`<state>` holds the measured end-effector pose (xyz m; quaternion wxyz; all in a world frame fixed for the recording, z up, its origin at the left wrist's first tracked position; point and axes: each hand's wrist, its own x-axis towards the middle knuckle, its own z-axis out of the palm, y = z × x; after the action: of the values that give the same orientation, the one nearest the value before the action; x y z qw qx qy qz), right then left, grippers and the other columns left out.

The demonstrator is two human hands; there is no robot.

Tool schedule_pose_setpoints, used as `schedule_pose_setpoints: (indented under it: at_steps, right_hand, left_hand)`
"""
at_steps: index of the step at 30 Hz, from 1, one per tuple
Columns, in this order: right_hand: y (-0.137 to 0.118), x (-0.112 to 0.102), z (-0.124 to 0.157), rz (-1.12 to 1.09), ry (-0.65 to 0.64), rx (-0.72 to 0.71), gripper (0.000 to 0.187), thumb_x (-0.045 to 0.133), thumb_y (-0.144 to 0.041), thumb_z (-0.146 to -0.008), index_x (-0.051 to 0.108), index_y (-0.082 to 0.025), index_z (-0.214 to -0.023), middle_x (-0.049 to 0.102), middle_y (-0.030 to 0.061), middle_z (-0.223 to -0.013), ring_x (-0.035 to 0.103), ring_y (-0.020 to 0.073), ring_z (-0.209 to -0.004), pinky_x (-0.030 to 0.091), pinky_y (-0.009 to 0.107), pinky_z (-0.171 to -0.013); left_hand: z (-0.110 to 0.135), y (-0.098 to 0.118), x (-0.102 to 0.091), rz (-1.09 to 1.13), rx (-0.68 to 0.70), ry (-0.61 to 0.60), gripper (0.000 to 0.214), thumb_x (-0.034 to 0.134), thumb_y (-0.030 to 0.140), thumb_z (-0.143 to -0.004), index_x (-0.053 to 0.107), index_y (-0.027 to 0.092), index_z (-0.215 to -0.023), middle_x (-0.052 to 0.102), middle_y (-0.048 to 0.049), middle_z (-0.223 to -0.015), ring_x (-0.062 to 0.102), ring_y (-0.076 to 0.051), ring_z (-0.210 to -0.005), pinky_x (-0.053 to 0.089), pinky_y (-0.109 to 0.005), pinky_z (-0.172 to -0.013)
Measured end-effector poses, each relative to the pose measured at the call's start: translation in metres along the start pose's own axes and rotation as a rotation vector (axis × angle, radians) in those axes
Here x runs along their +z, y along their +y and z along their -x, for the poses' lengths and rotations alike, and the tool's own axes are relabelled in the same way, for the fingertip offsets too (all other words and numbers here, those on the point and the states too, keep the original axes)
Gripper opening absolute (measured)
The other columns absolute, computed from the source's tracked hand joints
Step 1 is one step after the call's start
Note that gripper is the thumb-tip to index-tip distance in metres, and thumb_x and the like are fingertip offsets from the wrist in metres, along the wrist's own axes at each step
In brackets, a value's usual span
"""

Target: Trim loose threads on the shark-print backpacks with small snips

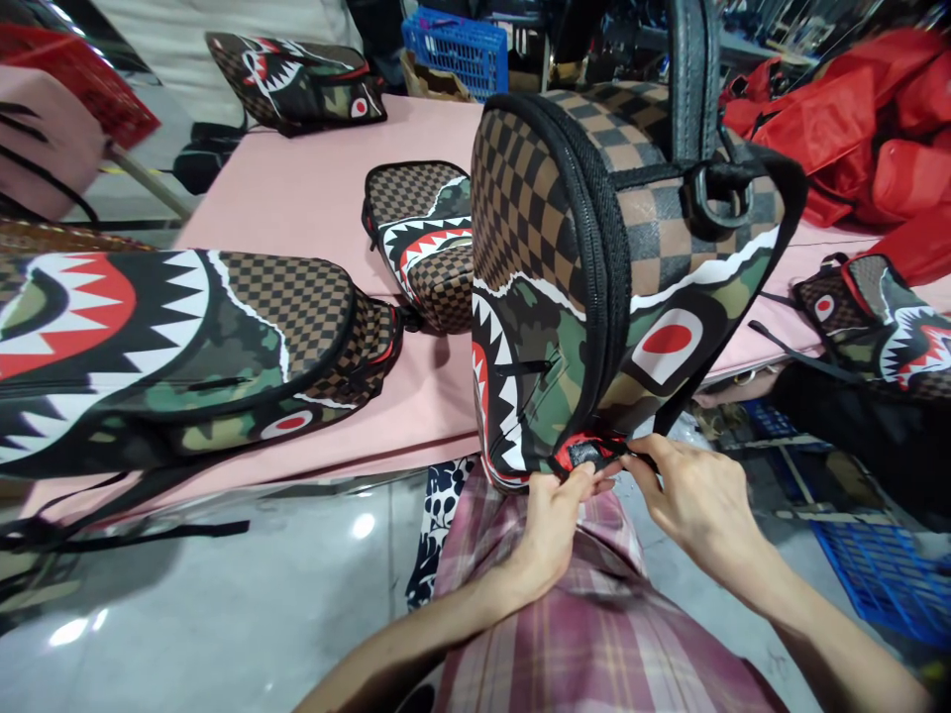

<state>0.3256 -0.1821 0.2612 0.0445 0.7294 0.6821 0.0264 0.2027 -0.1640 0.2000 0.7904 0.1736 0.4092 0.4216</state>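
A backpack (594,257) in brown checker and camouflage with a shark-mouth print stands upright on my lap, its black handle at the top. My left hand (554,515) pinches the bag's bottom edge beside a small red-and-black tab (586,454). From the right, my right hand (687,490) grips the same bottom edge, its fingertips at the black zipper end. Both hands touch the bag and meet at the tab.
Matching shark-print backpacks lie on the pink table (312,188): a big one (178,347) at the left, one (427,243) in the middle, one (297,79) far back, one (877,317) at the right. Red bags (862,119) are heaped at the back right. Blue crates (457,45) stand behind.
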Motion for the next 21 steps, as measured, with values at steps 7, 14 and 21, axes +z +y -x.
schedule_pose_setpoints:
  at_steps: [7, 14, 21]
  right_hand:
    - [-0.001, 0.0, -0.005, -0.102, -0.034, -0.03, 0.02, 0.045, -0.029, -0.086, 0.064, -0.023, -0.089, 0.07, 0.0013, -0.083, 0.065, 0.0168, -0.066, 0.03, 0.025, -0.048]
    - [0.001, -0.001, 0.003, -0.243, -0.078, -0.105, 0.02, 0.046, -0.031, -0.086, 0.062, -0.021, -0.092, 0.069, 0.0019, -0.079, 0.064, 0.0162, -0.066, 0.034, 0.024, -0.053]
    - [-0.006, 0.003, 0.007, -0.243, -0.025, -0.124, 0.018, 0.045, -0.027, -0.087, 0.06, -0.02, -0.093, 0.069, 0.0024, -0.079, 0.064, 0.0173, -0.069, 0.033, 0.025, -0.053]
  left_hand:
    - [0.0, -0.002, -0.006, -0.008, -0.013, -0.004, 0.032, 0.075, 0.034, -0.06, 0.051, 0.013, -0.053, 0.056, -0.0002, -0.053, 0.059, -0.014, -0.059, 0.048, -0.028, -0.066]
    - [0.002, 0.003, -0.009, 0.025, 0.036, -0.113, 0.022, 0.072, 0.027, -0.066, 0.062, 0.01, -0.077, 0.063, -0.0034, -0.07, 0.059, -0.014, -0.065, 0.049, -0.03, -0.07]
    - [0.003, 0.003, -0.007, 0.031, 0.055, -0.102, 0.023, 0.073, 0.025, -0.064, 0.055, 0.012, -0.057, 0.051, 0.002, -0.056, 0.05, -0.009, -0.057, 0.047, -0.025, -0.064]
